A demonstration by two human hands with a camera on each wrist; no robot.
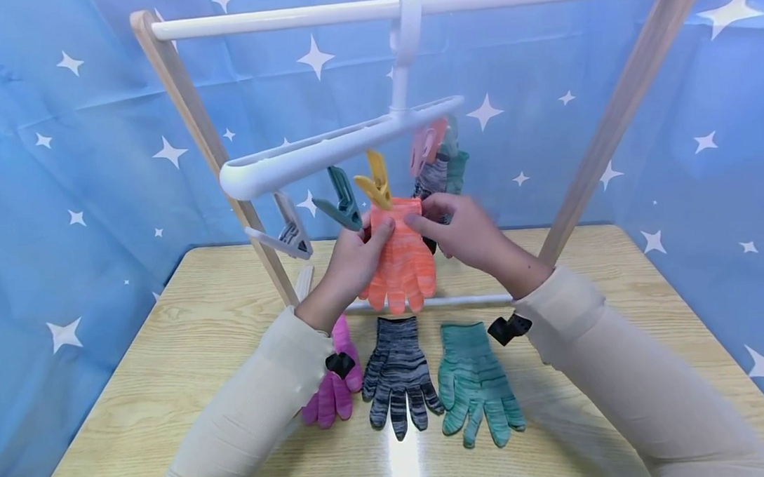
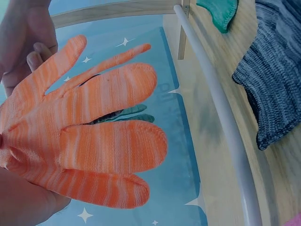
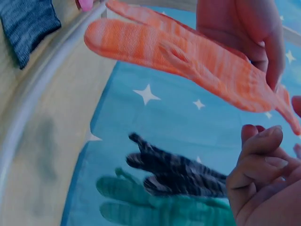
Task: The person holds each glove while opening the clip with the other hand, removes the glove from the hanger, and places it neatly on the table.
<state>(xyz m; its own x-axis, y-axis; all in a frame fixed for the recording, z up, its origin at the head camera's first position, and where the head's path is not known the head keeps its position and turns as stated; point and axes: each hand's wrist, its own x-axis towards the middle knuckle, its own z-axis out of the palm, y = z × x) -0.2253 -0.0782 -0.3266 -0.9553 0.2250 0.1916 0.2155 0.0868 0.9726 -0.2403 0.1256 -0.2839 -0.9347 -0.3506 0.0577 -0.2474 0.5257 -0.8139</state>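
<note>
An orange striped knit glove (image 1: 403, 255) hangs fingers down between the two hands, below a white clip hanger (image 1: 328, 145). My left hand (image 1: 354, 257) pinches its left side, thumb on the front. At the upper right of the cuff, my right hand (image 1: 460, 229) pinches the edge between thumb and curled fingers, also seen close to the glove (image 3: 188, 61) in the right wrist view. A yellow clothespin (image 1: 375, 182) overlaps the top of the cuff in the head view. Beside it hangs a dark green clothespin (image 1: 341, 201), just above my left hand.
A grey clothespin (image 1: 287, 231) hangs at the hanger's near end; pink clothespins (image 1: 424, 146) and black-grey and green gloves (image 1: 457, 171) hang farther back. A wood-and-white rack (image 1: 187, 98) frames the work. On the table lie pink (image 1: 327, 398), black-grey (image 1: 399, 371) and green gloves (image 1: 478, 382).
</note>
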